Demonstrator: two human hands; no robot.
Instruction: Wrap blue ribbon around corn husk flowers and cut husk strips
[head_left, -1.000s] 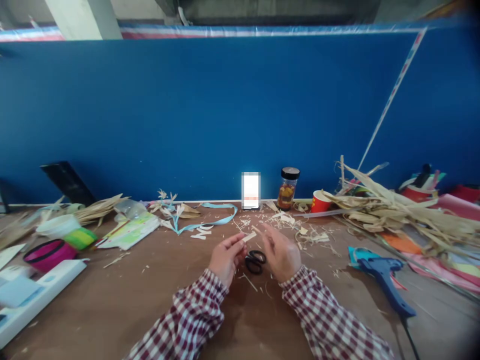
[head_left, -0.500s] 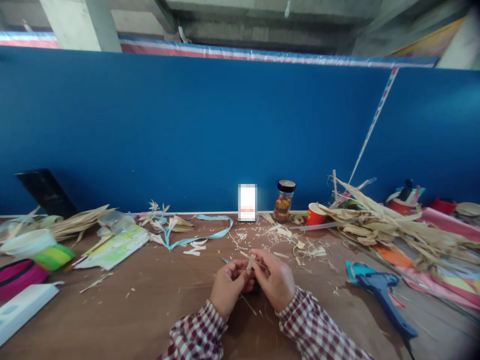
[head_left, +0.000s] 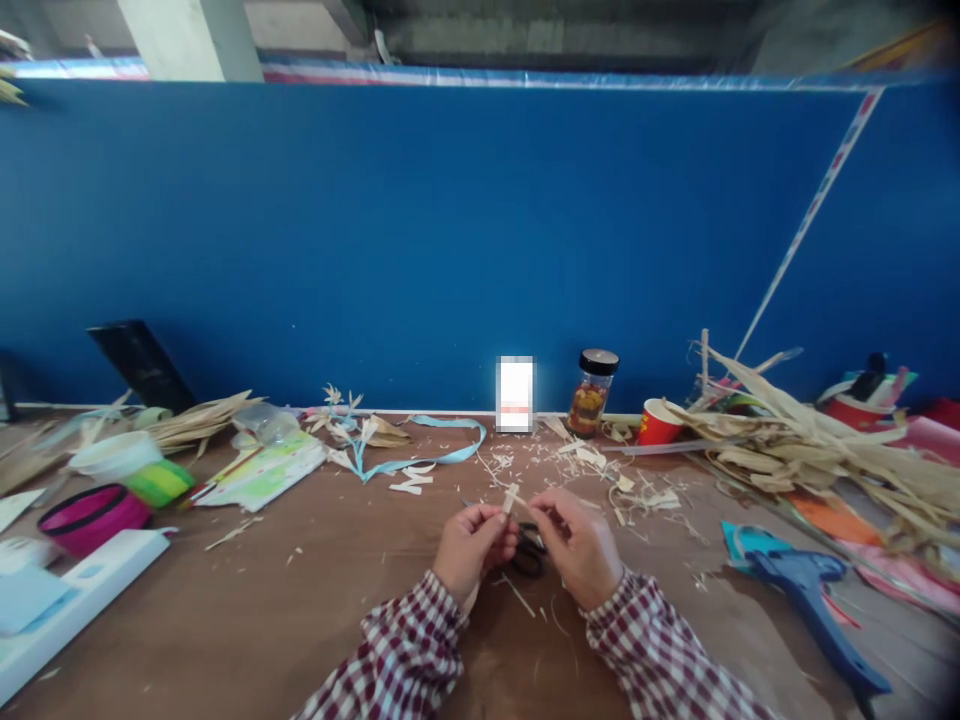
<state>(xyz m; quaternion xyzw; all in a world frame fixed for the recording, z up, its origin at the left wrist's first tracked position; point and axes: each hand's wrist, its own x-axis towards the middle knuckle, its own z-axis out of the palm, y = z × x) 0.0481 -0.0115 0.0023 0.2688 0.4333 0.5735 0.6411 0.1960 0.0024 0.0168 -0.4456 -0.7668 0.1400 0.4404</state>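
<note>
My left hand point(head_left: 474, 552) pinches a short, pale strip of dried corn husk point(head_left: 511, 497) between thumb and forefinger, its end pointing up and away. Beside it, my right hand point(head_left: 576, 545) is closed in a pinch on a thin pale strand point(head_left: 524, 503) that runs off the strip's side. Under and between both hands lie scissors with black handles point(head_left: 531, 556), partly covered by the fingers. Thin husk slivers point(head_left: 517, 596) are scattered on the table just below them.
A dark-lidded jar point(head_left: 592, 395), a red paper cup point(head_left: 660, 422) and a heap of dried husks point(head_left: 780, 440) stand at the back right. A blue glue gun point(head_left: 814, 600) lies at right. Blue ribbon point(head_left: 442, 458) is behind; a white power strip point(head_left: 97, 590) is left.
My hands have drawn apart a little, with the right hand moving right and the thin strand now showing between them. The scissors' handles have come into sight. The whole view has shifted.
</note>
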